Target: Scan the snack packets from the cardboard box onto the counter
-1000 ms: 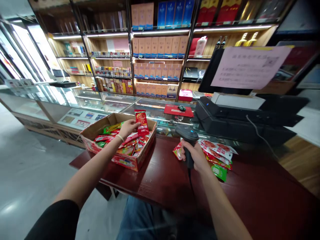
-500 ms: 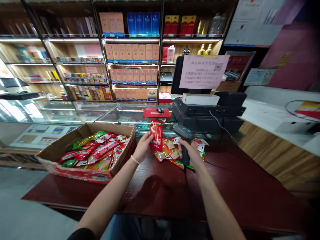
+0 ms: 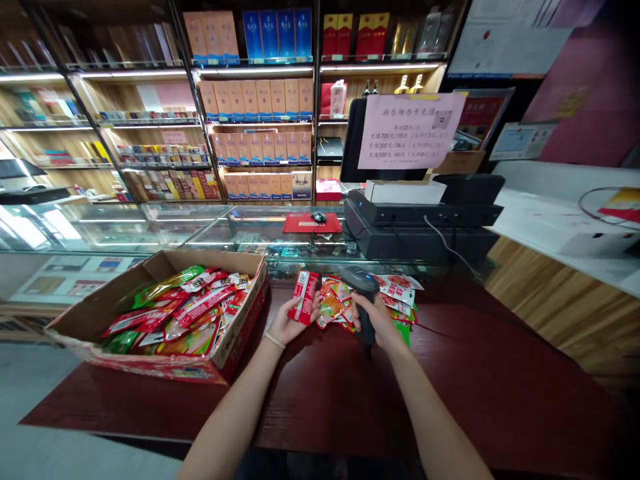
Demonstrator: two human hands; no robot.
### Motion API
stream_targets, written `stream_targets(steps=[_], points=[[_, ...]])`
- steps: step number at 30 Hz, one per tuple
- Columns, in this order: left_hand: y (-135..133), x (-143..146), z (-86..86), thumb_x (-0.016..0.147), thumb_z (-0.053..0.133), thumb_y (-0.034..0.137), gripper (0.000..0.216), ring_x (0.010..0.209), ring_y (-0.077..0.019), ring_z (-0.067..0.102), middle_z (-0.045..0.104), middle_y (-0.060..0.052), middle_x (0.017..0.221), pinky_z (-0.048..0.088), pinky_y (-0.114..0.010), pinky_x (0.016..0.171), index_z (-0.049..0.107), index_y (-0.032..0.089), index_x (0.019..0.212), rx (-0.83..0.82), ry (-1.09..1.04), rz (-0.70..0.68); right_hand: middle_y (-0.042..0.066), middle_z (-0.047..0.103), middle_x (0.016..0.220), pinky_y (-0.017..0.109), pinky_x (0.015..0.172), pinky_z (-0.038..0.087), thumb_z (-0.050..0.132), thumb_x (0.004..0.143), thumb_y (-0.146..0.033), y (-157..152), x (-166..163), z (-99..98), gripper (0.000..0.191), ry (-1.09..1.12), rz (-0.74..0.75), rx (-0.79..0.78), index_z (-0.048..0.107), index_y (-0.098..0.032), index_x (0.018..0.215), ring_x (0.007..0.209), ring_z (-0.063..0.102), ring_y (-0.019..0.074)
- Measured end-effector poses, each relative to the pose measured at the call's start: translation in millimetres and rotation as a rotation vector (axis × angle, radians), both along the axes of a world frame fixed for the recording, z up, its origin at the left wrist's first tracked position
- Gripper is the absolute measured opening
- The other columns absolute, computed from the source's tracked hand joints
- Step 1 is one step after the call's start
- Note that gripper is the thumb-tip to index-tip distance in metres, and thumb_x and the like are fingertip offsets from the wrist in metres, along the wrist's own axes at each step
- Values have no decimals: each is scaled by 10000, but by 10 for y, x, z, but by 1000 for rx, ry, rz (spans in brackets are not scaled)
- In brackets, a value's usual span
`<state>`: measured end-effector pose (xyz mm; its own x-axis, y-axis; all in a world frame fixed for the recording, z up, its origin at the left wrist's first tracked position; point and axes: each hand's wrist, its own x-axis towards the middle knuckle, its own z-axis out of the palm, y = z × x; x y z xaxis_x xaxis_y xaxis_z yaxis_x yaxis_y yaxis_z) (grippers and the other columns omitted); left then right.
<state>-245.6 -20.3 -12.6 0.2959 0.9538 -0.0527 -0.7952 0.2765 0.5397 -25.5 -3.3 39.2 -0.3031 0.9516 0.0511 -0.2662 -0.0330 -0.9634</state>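
In my left hand (image 3: 289,325) lies a red snack packet (image 3: 305,298), its printed back with a pale label patch turned up toward me. The fingers curl around its right edge. My right hand (image 3: 376,321) is wrapped around the grip of a black barcode scanner (image 3: 361,283), whose head tilts up and to the left, toward the packet. Beneath and behind the scanner, a pile of snack packets (image 3: 334,305) in red, green and white lies on the table. To the left stands an open cardboard box (image 3: 235,365) holding many more packets (image 3: 193,308).
The dark red table (image 3: 320,400) meets a glass display counter (image 3: 200,220). A monitor with a pink notice (image 3: 407,130) stands above a black cash drawer (image 3: 415,239). A mouse (image 3: 319,217) rests on a red mat (image 3: 295,223). Shelves of boxed goods (image 3: 257,100) line the back.
The red packet has turned over from its front to its back and tilted, now lying in my left palm. My view has shifted slightly; the scanner stays in my right hand.
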Motion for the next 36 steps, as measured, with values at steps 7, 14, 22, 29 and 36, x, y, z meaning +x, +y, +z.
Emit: stream_targets(steps=[7, 14, 22, 29, 36], points=[[110, -68, -143, 710, 718, 319, 345, 854, -217, 646, 695, -78, 935, 495, -345, 810, 636, 151, 1000, 80, 842, 559, -76, 510, 461, 197, 296, 359, 731, 721, -482, -58, 36, -97, 356, -147, -46, -20, 508, -206, 762, 313, 449, 93], [107, -291, -215, 729, 676, 347, 211, 768, -191, 636, 708, -30, 831, 439, -263, 715, 672, 189, 870, 167, 1387, 757, -90, 507, 464, 192, 303, 345, 727, 732, -485, -120, 22, -112, 374, -289, 77, 7, 500, -211, 849, 313, 430, 89], [57, -255, -108, 737, 636, 290, 151, 691, -180, 593, 696, -21, 752, 379, -239, 629, 698, 184, 826, 177, 1562, 708, -65, 495, 453, 187, 332, 341, 686, 784, -468, -160, 23, -117, 337, -320, 207, -2, 527, -182, 702, 336, 442, 77], [67, -200, -149, 770, 637, 363, 267, 773, -177, 617, 712, -26, 849, 433, -245, 713, 702, 171, 944, 189, 1340, 729, -76, 514, 482, 193, 314, 346, 711, 760, -457, -118, 56, -95, 323, -174, 87, -15, 515, -201, 751, 325, 433, 79], [287, 240, 49, 836, 589, 298, 258, 946, -209, 587, 661, -64, 991, 427, -322, 881, 724, 243, 1049, 533, 1372, 754, -66, 501, 468, 193, 290, 350, 695, 759, -450, 50, 493, 106, 315, 59, -246, -7, 497, -214, 693, 320, 437, 87]])
